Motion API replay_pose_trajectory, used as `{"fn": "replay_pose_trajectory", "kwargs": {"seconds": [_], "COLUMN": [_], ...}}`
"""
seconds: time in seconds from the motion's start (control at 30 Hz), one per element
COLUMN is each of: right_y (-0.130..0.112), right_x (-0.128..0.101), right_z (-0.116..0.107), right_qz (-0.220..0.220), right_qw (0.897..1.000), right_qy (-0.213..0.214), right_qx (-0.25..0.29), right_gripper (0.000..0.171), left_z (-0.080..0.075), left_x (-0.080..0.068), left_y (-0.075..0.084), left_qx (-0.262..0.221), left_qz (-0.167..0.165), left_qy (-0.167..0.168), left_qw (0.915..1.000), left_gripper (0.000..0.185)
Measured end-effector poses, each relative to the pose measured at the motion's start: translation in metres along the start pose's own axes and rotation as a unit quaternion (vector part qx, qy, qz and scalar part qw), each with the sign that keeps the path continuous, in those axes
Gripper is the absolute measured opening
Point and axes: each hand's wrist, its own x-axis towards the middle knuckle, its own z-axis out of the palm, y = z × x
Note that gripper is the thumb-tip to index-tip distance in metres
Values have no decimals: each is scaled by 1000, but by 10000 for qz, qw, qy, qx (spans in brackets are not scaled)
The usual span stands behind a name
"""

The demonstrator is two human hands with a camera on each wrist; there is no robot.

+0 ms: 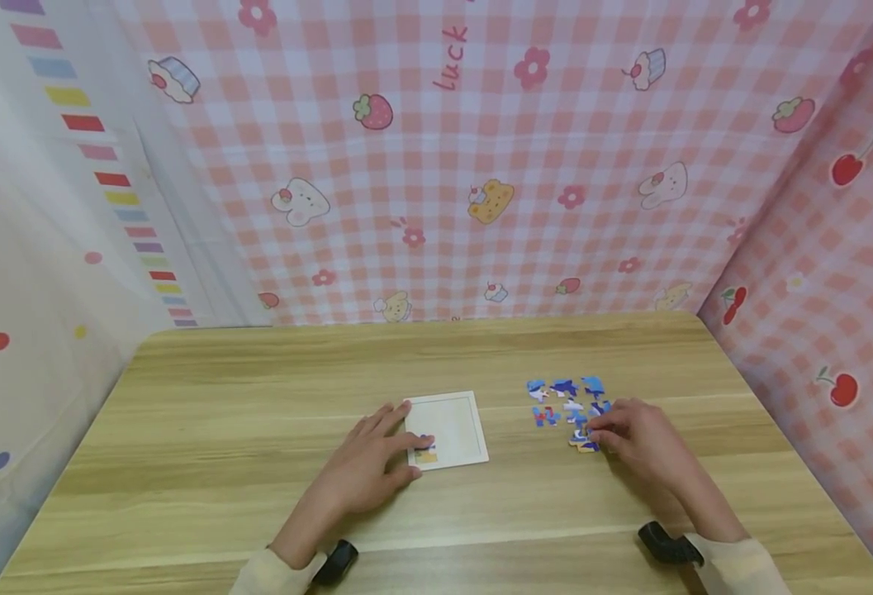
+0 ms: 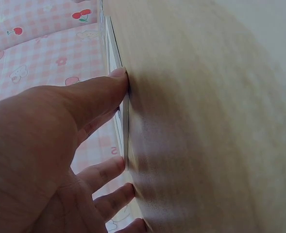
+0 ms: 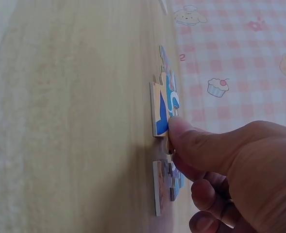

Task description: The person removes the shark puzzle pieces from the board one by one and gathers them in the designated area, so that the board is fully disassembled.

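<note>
A square white puzzle tray (image 1: 451,426) lies flat on the table in the head view. My left hand (image 1: 369,463) spreads over its left side: the index finger touches joined puzzle pieces (image 1: 427,455) in the lower-left corner, while the thumb and other fingers rest along the edge. In the left wrist view, the thumb (image 2: 99,94) meets the tray's rim (image 2: 125,126). To the right, my right hand (image 1: 644,438) pinches a blue and orange puzzle piece (image 3: 159,109) between thumb and curled fingers, low at the table. The index fingertip is partly hidden.
Several loose blue puzzle pieces (image 1: 564,387) lie in rough rows right of the tray, close to my right hand. The wooden table (image 1: 258,380) ends at a pink checked cloth (image 1: 436,264) behind, with more cloth at both sides.
</note>
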Motion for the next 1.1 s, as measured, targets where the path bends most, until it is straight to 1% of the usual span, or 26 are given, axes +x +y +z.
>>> {"fn": "replay_pose_trajectory", "kwargs": {"seconds": [0.1,0.4,0.6,0.73,0.93,1.03,1.1], "right_y": [1,3,-2,-11,-26,-33,-39], "right_x": [0,0,0,3,11,16,19], "right_z": [0,1,-2,-2,4,9,12], "right_qz": [-27,127,190,-14,-545,-669,-618], "right_qw": [10000,9998,9998,9998,9966,9951,9954], "right_qy": [-9,-89,-99,64,394,362,249], "right_qx": [-80,-110,-18,179,484,626,687], "right_gripper": [8,11,6,6,10,11,11], "left_z": [1,1,1,2,2,3,3], "left_x": [0,1,2,3,5,7,8], "left_y": [0,2,2,-1,-3,-5,-6], "left_qx": [-6,-51,47,156,-27,-35,-31], "left_qz": [29,23,51,104,75,52,42], "left_qy": [8,41,94,228,416,540,628], "left_qw": [10000,10000,9999,9996,9991,9985,9980], "left_gripper": [39,39,39,39,39,43,47]}}
